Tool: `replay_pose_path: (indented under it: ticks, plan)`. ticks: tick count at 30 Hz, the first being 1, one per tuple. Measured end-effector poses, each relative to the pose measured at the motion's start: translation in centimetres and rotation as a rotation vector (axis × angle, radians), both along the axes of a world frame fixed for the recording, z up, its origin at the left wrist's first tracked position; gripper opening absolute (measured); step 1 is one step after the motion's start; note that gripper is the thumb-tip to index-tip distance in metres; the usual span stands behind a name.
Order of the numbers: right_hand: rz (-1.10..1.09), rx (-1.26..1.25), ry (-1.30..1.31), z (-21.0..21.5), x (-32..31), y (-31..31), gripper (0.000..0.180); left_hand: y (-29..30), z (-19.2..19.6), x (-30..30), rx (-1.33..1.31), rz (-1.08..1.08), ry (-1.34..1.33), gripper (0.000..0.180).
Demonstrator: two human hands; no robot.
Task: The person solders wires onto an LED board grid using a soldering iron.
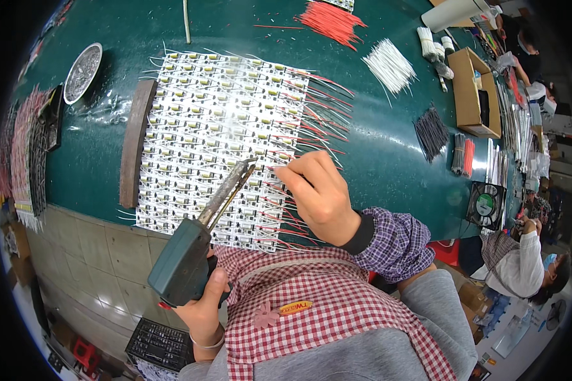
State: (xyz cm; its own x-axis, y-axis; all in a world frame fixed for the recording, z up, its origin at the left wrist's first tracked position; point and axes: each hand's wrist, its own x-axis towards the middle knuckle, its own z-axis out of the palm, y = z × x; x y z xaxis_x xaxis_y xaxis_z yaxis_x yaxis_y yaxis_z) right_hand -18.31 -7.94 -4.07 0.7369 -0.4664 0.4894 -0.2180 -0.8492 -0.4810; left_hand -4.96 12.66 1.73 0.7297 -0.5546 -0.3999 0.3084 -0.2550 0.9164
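Green bench, glossy, workshop behind – white LED boards in a flat grid, red and white leads fanning off the right edge. Left hand clenched on soldering gun; dark-green body, long metal tip slanting up-right, ending over the grid's lower right. Right hand – the nearer to the joint – pinches a thin wire, just right of the tip. Brown wooden bar along the left edge; metal dish beyond
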Motion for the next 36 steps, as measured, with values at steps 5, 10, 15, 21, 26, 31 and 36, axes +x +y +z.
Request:
replay_pose_path:
  ticks: [5,10,15,21,26,31,36]
  plan:
    - [0.023,0.04,0.002,-0.6,-0.2,0.9,0.036,2.4,-2.3,0.1,0.05,-0.131,-0.22,0.044]
    - [0.027,0.027,0.018,-0.7,-0.1,0.9,0.035,2.4,-1.6,0.0,0.176,-0.27,-0.333,0.037]
    - [0.023,0.023,0.035,-0.6,-0.1,1.0,0.034,1.4,-1.5,-0.2,0.155,-0.301,-0.493,0.03]
    - [0.026,0.014,0.044,-0.8,-0.1,1.0,0.033,0.6,-1.5,-0.1,0.094,-0.269,-0.424,0.02]
    - [-0.024,0.046,0.039,-0.5,0.1,1.3,0.042,0.4,-1.2,-0.1,0.104,-0.289,-0.451,0.021]
    - [-0.026,0.019,0.079,-0.4,0.1,1.2,0.037,0.6,-1.4,-0.1,0.111,-0.27,-0.44,0.025]
    - [-0.003,-0.023,0.098,-0.5,0.0,1.1,0.033,0.5,-1.2,-0.2,0.117,-0.264,-0.457,0.025]
